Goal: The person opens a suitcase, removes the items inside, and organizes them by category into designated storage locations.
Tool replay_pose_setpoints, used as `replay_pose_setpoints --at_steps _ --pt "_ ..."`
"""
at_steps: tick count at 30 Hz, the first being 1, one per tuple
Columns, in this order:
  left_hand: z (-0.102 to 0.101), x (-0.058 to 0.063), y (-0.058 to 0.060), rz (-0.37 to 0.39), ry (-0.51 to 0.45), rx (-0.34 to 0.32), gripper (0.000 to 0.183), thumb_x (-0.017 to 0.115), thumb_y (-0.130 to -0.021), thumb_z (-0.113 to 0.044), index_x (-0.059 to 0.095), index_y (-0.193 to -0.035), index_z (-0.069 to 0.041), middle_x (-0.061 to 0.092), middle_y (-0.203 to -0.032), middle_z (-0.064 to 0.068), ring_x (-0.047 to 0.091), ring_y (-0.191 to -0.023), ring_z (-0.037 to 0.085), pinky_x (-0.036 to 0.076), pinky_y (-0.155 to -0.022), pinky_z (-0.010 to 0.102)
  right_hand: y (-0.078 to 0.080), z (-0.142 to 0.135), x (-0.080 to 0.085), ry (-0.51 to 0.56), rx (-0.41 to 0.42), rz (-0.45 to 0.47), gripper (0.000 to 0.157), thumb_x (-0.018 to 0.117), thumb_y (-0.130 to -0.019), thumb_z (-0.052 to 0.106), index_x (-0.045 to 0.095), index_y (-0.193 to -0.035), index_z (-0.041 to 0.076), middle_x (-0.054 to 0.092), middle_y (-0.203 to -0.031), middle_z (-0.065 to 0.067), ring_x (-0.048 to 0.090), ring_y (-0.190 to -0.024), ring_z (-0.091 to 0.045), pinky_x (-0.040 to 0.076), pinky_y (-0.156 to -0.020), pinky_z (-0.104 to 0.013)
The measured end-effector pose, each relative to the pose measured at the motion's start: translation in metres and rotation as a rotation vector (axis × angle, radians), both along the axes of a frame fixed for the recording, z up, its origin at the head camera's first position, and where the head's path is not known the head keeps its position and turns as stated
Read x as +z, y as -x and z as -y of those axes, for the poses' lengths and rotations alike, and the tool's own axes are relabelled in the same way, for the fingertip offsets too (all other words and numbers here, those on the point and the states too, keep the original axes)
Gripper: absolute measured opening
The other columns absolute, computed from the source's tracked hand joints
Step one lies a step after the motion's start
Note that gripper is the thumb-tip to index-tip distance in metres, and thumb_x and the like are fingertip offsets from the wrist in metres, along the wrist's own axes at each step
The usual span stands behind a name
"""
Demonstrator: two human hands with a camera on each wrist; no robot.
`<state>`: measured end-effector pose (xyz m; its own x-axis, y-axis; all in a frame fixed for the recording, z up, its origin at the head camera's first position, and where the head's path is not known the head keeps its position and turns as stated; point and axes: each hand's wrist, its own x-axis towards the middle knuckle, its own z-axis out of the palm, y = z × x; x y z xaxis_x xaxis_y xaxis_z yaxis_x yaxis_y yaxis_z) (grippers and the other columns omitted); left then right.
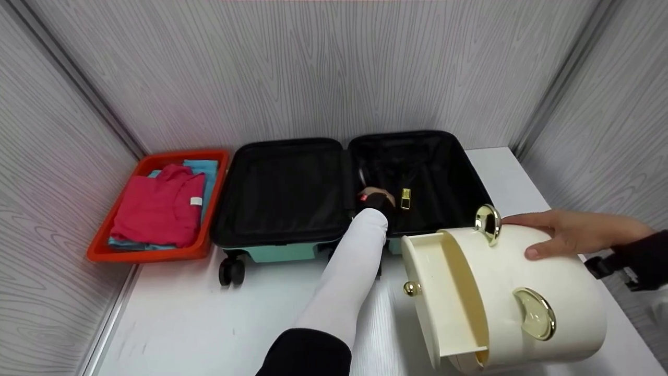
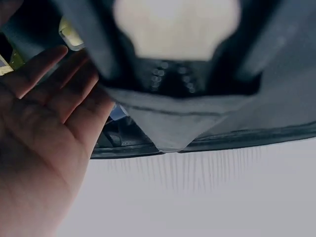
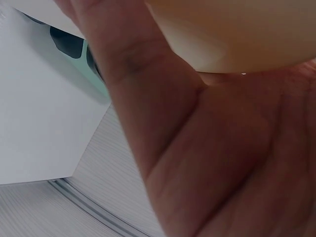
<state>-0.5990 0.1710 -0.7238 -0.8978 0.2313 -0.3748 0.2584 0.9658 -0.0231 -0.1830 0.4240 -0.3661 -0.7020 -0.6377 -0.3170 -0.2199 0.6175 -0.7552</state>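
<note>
Clearly tilted: one glossy cream drawer box [image 1: 527, 271] with one drawer [image 1: 449, 303] out, one round gold knob [image 1: 412, 288], two gold-rimmed fittings [image 1: 537, 316].
Just beside one mint, black-lined suitcase [image 1: 292, 193], the right grip [image 1: 574, 232] holds the box; inside, the left grip [image 2: 44, 133] spreads nearly straight fingers.

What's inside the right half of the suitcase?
In the suitcase's right half, a small gold thing lies near the left hand. Whatever is under that hand is covered, and other shapes there are too dark to tell.
</note>
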Motion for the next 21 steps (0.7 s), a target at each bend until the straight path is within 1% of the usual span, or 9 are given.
replay_pose_setpoints --at_steps 1,2,5,8,11,14,17,19,21 --pt "-0.008 -0.037 0.028 0.009 0.009 0.031 0.056 0.069 -0.093 -0.061 0.074 -0.134 -0.023 0.071 -0.141 -0.004 0.065 -0.127 0.024 0.054 -0.104 0.052 -0.001 0.000 0.000 -0.008 -0.004 -0.005 0.071 0.068 -0.105 0.005 0.046 -0.160 0.045 0.077 -0.117 0.010 0.076 -0.100 -0.006 0.063 -0.082 -0.026" --pt "-0.013 -0.035 0.013 0.042 0.093 0.100 0.051 0.068 -0.094 -0.064 0.074 -0.135 -0.034 0.068 -0.146 -0.012 0.064 -0.132 0.024 0.054 -0.105 0.058 -0.001 0.001 0.000 -0.008 -0.005 -0.006 0.071 0.068 -0.105 0.005 0.046 -0.160 0.045 0.077 -0.117 0.010 0.076 -0.099 -0.006 0.064 -0.082 -0.027" --pt "-0.019 -0.038 0.003 0.028 0.152 0.088 0.060 0.060 -0.100 -0.064 0.063 -0.152 -0.036 0.057 -0.161 -0.012 0.055 -0.146 0.029 0.047 -0.110 0.071 -0.003 0.002 0.000 -0.011 -0.021 0.017 0.072 0.068 -0.106 0.006 0.046 -0.158 0.050 0.078 -0.115 0.008 0.077 -0.099 -0.007 0.064 -0.081 -0.028" --pt "-0.017 -0.033 -0.009 -0.006 0.150 0.090 0.056 0.061 -0.099 -0.064 0.066 -0.149 -0.038 0.061 -0.157 -0.013 0.058 -0.144 0.023 0.047 -0.111 0.068 -0.004 0.002 0.000 -0.017 -0.043 0.036 0.071 0.068 -0.106 0.007 0.045 -0.158 0.050 0.078 -0.115 0.007 0.077 -0.098 -0.008 0.064 -0.081 -0.028" --pt "-0.016 -0.052 0.001 -0.027 0.132 0.131 0.059 0.066 -0.093 -0.071 0.071 -0.142 -0.039 0.065 -0.151 -0.016 0.058 -0.142 0.018 0.045 -0.112 0.069 -0.004 0.004 0.000 -0.033 -0.056 0.040 0.069 0.068 -0.106 0.009 0.046 -0.160 0.046 0.077 -0.118 0.008 0.076 -0.100 -0.007 0.064 -0.082 -0.027" --pt "-0.014 -0.060 0.004 -0.020 0.123 0.153 0.071 0.068 -0.089 -0.076 0.068 -0.147 -0.035 0.062 -0.156 -0.013 0.055 -0.146 0.021 0.041 -0.113 0.076 -0.003 0.006 0.000 -0.043 -0.054 0.036 0.067 0.069 -0.106 0.009 0.045 -0.165 0.032 0.076 -0.120 0.008 0.076 -0.101 -0.007 0.063 -0.084 -0.027" --pt "-0.007 -0.047 -0.009 -0.029 0.132 0.121 0.078 0.069 -0.088 -0.076 0.064 -0.152 -0.032 0.059 -0.160 -0.010 0.055 -0.147 0.026 0.040 -0.112 0.078 -0.003 0.007 0.001 -0.062 -0.045 0.017 0.067 0.069 -0.106 0.010 0.041 -0.167 0.011 0.075 -0.122 0.007 0.075 -0.103 -0.006 0.063 -0.085 -0.026" --pt "0.001 -0.018 -0.029 -0.008 0.150 0.109 0.080 0.069 -0.089 -0.075 0.059 -0.157 -0.033 0.054 -0.164 -0.010 0.053 -0.149 0.028 0.041 -0.114 0.075 -0.003 0.008 0.001 -0.079 -0.051 0.019 0.069 0.070 -0.106 0.012 0.038 -0.167 0.005 0.074 -0.124 0.007 0.074 -0.104 -0.005 0.062 -0.085 -0.026" --pt "0.006 0.000 -0.044 -0.036 0.163 0.107 0.079 0.069 -0.088 -0.075 0.060 -0.155 -0.035 0.056 -0.162 -0.012 0.057 -0.146 0.028 0.043 -0.112 0.072 -0.003 0.008 0.001 -0.087 -0.053 0.021 0.070 0.070 -0.106 0.012 0.037 -0.167 0.002 0.073 -0.125 0.007 0.073 -0.105 -0.004 0.062 -0.086 -0.025"
